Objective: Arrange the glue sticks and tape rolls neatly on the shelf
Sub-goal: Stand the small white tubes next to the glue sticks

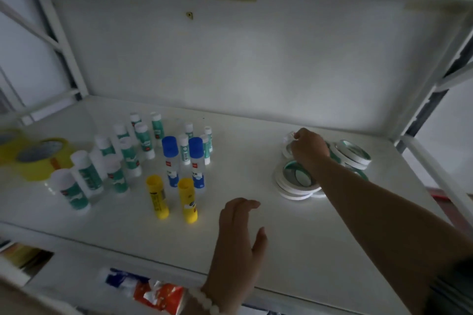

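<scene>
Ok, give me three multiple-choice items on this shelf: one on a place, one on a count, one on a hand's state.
1. The white tape rolls lie on the shelf:
A. at its left end
B. behind the glue sticks
C. on its right part

2. Yellow glue sticks standing upright:
A. two
B. four
C. none

3. The left hand is:
A. gripping a blue-capped stick
B. open, holding nothing
C. pinching a tape roll

Key:
1 C: the rolls are stacked to the right of all the sticks, where the right hand grips one.
2 A: two yellow sticks stand side by side in front.
3 B: its fingers are relaxed over bare shelf.
</scene>
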